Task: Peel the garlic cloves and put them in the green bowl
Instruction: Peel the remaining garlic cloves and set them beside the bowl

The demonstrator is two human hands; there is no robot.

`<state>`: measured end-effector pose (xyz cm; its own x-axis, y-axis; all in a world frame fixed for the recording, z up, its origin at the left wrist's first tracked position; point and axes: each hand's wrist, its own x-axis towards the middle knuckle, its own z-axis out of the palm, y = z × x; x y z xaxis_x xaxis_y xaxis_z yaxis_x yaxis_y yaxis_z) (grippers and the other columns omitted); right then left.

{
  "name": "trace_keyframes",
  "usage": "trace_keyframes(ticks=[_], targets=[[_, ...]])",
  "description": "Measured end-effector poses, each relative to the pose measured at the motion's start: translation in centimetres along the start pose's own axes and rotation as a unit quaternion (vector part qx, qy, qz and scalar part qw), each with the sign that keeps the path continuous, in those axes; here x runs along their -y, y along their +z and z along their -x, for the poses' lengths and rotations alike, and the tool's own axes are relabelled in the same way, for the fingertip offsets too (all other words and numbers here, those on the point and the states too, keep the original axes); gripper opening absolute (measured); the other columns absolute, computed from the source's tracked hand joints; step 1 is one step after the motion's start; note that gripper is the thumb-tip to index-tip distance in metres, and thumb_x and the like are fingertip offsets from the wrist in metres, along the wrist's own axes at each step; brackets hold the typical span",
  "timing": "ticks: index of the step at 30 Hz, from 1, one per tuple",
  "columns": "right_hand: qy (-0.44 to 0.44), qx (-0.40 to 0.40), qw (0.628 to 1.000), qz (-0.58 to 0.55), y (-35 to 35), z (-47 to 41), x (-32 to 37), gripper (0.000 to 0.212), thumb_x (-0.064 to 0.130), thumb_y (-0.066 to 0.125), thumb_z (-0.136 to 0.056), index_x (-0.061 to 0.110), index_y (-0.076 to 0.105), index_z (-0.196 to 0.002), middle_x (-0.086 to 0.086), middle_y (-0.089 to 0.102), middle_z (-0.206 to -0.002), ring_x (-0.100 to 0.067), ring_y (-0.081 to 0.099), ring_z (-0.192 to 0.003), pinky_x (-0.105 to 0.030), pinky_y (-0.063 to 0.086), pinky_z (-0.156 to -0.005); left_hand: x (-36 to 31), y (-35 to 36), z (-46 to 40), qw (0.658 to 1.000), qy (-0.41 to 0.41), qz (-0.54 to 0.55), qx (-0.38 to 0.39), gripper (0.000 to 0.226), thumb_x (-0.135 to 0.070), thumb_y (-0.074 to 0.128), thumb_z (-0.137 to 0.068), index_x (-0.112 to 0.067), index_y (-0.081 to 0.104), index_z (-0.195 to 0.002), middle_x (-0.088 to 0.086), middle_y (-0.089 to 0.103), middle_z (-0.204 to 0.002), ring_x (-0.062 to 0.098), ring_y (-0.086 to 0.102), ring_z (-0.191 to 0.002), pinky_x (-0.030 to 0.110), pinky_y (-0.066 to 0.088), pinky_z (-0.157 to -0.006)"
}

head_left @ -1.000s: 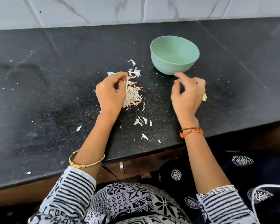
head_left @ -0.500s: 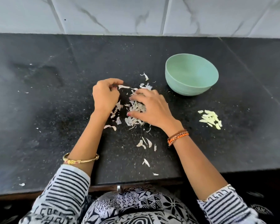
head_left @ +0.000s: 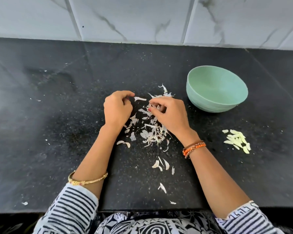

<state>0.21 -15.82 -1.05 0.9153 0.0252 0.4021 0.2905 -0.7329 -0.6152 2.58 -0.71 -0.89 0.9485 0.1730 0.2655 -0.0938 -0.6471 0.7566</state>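
Note:
The green bowl (head_left: 210, 105) stands at the right on the black counter, and its visible inside looks bare. A small heap of peeled, pale yellow garlic cloves (head_left: 237, 141) lies on the counter in front of the bowl. A scatter of papery garlic skins (head_left: 150, 132) lies at the centre. My left hand (head_left: 118, 109) rests at the left edge of the skins with its fingers curled closed; nothing shows in it. My right hand (head_left: 171, 115) hovers over the far part of the skins, fingertips pinched on a pale garlic piece (head_left: 157, 107).
Loose skin flakes (head_left: 161, 164) trail toward the counter's front edge (head_left: 142, 209). A white marble-tiled wall (head_left: 142, 19) rises behind the counter. A few crumbs lie at the far left.
My right hand moved left from beside the bowl to the skin pile, then lifted with fingers curling on a piece. The left hand barely moved. The view shifted down and left.

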Motion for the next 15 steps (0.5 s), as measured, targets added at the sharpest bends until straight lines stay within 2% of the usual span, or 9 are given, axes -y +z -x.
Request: trace_keyframes(ticks=[3, 5, 8, 9, 12, 15], targets=[[0.007, -0.041, 0.999, 0.020, 0.0, -0.5, 0.1, 0.014, 0.020, 0.065, -0.083, 0.019, 0.073, -0.095, 0.005, 0.072, -0.084, -0.008, 0.054, -0.067, -0.026, 0.047, -0.064, -0.1, -0.1, 0.2, 1.000, -0.001, 0.001, -0.004, 0.030, 0.001, 0.050, -0.084, -0.012, 0.070, -0.101, 0.010, 0.070, -0.087, 0.019, 0.054, -0.067, 0.019, 0.039, -0.072], [0.033, -0.078, 0.996, 0.005, -0.3, -1.2, -0.1, 0.016, 0.011, 0.061, -0.085, 0.015, 0.073, -0.096, 0.001, 0.072, -0.087, -0.010, 0.056, -0.067, -0.021, 0.045, -0.064, -0.2, -0.1, 0.3, 1.000, -0.003, 0.006, -0.002, 0.029, -0.001, 0.053, -0.084, -0.013, 0.069, -0.104, 0.007, 0.069, -0.087, 0.013, 0.052, -0.069, 0.018, 0.040, -0.075], [0.094, -0.116, 0.988, -0.028, -1.0, -2.4, -0.4, 0.031, -0.006, 0.049, -0.084, 0.010, 0.071, -0.099, -0.004, 0.072, -0.095, -0.012, 0.064, -0.083, -0.004, 0.041, -0.072, -0.5, -0.1, 0.2, 1.000, 0.013, 0.008, -0.002, 0.029, 0.001, 0.054, -0.083, -0.012, 0.069, -0.106, 0.006, 0.068, -0.096, 0.017, 0.056, -0.079, 0.027, 0.044, -0.083], [0.105, -0.121, 0.987, -0.027, -1.0, -2.7, -0.3, 0.035, -0.009, 0.046, -0.083, 0.009, 0.071, -0.100, -0.005, 0.071, -0.097, -0.014, 0.064, -0.088, -0.004, 0.040, -0.076, -0.6, 0.0, 0.2, 1.000, 0.031, 0.002, -0.002, 0.030, 0.002, 0.054, -0.082, -0.011, 0.069, -0.105, 0.007, 0.068, -0.098, 0.021, 0.058, -0.084, 0.030, 0.045, -0.084], [0.102, -0.085, 0.991, 0.010, -0.6, -2.9, 0.0, 0.037, -0.010, 0.045, -0.082, 0.009, 0.070, -0.104, -0.006, 0.070, -0.102, -0.020, 0.061, -0.095, -0.016, 0.041, -0.083, -0.8, 0.5, -1.0, 0.995, 0.092, -0.029, 0.016, 0.032, 0.006, 0.053, -0.080, -0.009, 0.069, -0.104, 0.009, 0.068, -0.102, 0.030, 0.060, -0.088, 0.033, 0.045, -0.083], [0.077, -0.030, 0.994, 0.074, -0.4, -2.9, -0.3, 0.036, -0.006, 0.049, -0.084, 0.010, 0.067, -0.111, -0.004, 0.065, -0.114, -0.023, 0.051, -0.108, -0.013, 0.028, -0.083, -1.0, 1.1, -3.0, 0.989, 0.113, -0.057, 0.077, 0.029, 0.001, 0.058, -0.081, -0.012, 0.069, -0.104, 0.007, 0.068, -0.105, 0.031, 0.059, -0.093, 0.032, 0.046, -0.085]])
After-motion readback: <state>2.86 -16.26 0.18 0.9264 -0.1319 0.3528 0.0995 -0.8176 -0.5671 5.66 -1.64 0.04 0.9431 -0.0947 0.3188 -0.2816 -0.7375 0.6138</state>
